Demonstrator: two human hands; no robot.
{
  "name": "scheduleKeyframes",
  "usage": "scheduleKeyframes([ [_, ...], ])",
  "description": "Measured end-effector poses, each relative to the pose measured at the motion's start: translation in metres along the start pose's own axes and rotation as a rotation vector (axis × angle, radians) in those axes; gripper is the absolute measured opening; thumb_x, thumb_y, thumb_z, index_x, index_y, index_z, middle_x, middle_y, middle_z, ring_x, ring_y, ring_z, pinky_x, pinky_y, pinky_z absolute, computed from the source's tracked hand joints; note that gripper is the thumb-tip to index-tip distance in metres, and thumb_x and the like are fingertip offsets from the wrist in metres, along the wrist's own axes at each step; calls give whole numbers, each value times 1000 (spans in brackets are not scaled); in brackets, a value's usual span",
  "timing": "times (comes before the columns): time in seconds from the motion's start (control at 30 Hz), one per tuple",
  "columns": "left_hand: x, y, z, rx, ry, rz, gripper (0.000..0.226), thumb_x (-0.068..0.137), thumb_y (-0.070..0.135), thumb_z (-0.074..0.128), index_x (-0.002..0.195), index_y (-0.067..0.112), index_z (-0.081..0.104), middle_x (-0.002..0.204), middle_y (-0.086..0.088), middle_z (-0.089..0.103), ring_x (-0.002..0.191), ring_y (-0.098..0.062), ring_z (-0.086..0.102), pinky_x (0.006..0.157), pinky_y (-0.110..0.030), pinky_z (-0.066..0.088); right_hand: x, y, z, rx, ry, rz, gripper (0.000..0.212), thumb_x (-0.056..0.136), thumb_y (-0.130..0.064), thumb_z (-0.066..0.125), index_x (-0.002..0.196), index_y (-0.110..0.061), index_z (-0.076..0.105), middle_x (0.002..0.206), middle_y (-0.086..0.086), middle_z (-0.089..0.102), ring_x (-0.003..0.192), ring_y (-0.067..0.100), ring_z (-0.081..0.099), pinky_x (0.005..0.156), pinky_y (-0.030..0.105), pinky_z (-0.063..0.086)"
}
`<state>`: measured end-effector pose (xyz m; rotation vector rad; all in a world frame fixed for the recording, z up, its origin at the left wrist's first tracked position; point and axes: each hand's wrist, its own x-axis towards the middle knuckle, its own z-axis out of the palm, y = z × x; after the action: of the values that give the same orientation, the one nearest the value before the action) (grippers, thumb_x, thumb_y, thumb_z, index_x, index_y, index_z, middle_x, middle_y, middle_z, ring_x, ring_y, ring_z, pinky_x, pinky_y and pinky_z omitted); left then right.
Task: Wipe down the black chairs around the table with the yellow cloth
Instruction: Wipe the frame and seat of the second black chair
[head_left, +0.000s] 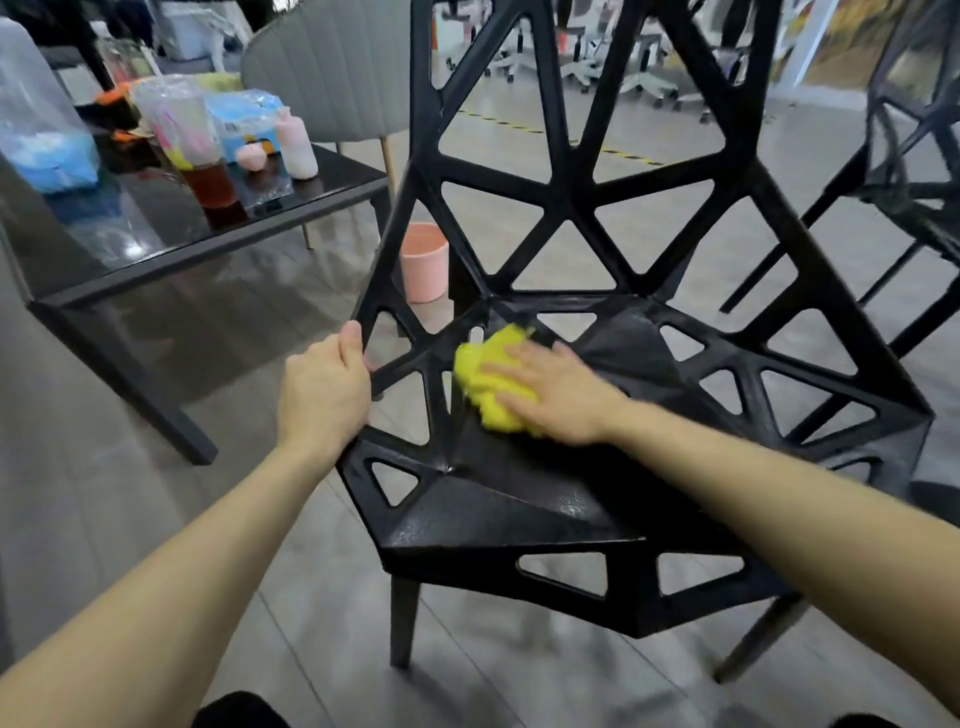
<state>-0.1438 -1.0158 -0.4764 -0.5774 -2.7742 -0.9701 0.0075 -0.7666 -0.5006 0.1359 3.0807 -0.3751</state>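
Observation:
A black chair (519, 509) with triangular cut-outs fills the middle of the view, its seat facing me. My left hand (323, 387) grips the chair's left side bar, fingers curled round its edge. My right hand (556, 397) lies flat with straight fingers on the crumpled yellow cloth (483, 374) and presses it onto the rear left part of the seat. A second black chair (914, 171) of the same kind stands at the right edge, partly cut off.
A dark glass table (156, 249) stands to the left, carrying plastic bags, a cup with brown liquid (208, 182) and a pink bottle (296, 145). A pink bin (423, 262) sits on the floor behind the chair. A grey padded chair (332, 67) stands beyond the table.

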Motion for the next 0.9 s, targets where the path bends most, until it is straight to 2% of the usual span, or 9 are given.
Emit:
scheduleKeyframes([
  [0.07, 1, -3, 3, 21, 17, 43, 60, 111, 45, 16, 76, 23, 60, 78, 3, 77, 91, -35, 63, 83, -42, 45, 53, 26, 3, -11, 126, 257, 77, 94, -70, 13, 165, -43, 24, 176, 3, 18, 163, 20, 8, 131, 55, 5],
  [0.17, -3, 6, -3, -11, 12, 79, 54, 114, 30, 22, 85, 15, 66, 68, 4, 74, 89, -32, 61, 85, -42, 47, 85, 16, 9, -9, 158, 360, 68, 102, -61, 21, 166, -38, 23, 177, 2, 12, 163, 22, 5, 130, 58, 1],
  [0.3, -8, 10, -11, -109, -51, 11, 61, 114, 36, 22, 82, 15, 69, 61, 5, 74, 92, -32, 64, 91, -43, 52, 7, -33, 10, 2, 34, 115, 83, 91, -72, 11, 164, -38, 32, 169, 3, 36, 156, 21, 28, 124, 52, 23],
  [0.43, -12, 13, -15, -155, -74, -13, 58, 113, 36, 23, 81, 17, 67, 60, 9, 74, 95, -34, 63, 88, -42, 51, -109, -71, -7, 123, -56, -192, 64, 100, -71, 38, 158, -45, 43, 169, -8, 36, 158, 4, 21, 128, 35, 15],
  [0.53, -22, 12, -17, -170, -51, -22, 62, 113, 40, 22, 80, 15, 68, 62, 9, 74, 90, -29, 63, 82, -39, 45, -116, -56, -17, 158, -94, -272, 59, 103, -68, 43, 158, -46, 43, 168, -15, 35, 158, -2, 18, 128, 25, 11],
  [0.63, -29, 10, -16, -180, -13, -47, 66, 114, 45, 21, 80, 15, 69, 63, 5, 75, 80, -14, 64, 74, -36, 43, -40, -10, -5, 97, -31, -18, 68, 98, -74, 25, 160, -48, 37, 171, -11, 32, 160, 5, 17, 130, 35, 8],
  [0.77, -28, 11, -15, -212, 13, -64, 67, 114, 45, 22, 79, 14, 70, 62, 4, 75, 78, -23, 67, 78, -39, 50, 70, 6, 7, 77, 145, 433, 75, 99, -73, 23, 165, -38, 25, 176, -1, 17, 162, 22, 11, 130, 57, 4],
  [0.83, -28, 11, -15, -224, 22, -62, 66, 114, 44, 23, 79, 14, 70, 62, 4, 75, 84, -28, 67, 81, -42, 52, 89, -20, 8, 128, 140, 409, 83, 93, -75, 29, 167, -37, 19, 176, 1, 16, 163, 22, 9, 130, 57, 3],
  [0.9, -29, 11, -16, -226, 16, -68, 65, 114, 43, 24, 80, 14, 71, 62, 3, 74, 90, -32, 66, 86, -45, 53, 71, -40, 9, 175, 110, 231, 92, 84, -69, 37, 168, -37, 17, 175, 3, 21, 162, 23, 16, 131, 53, 10],
])
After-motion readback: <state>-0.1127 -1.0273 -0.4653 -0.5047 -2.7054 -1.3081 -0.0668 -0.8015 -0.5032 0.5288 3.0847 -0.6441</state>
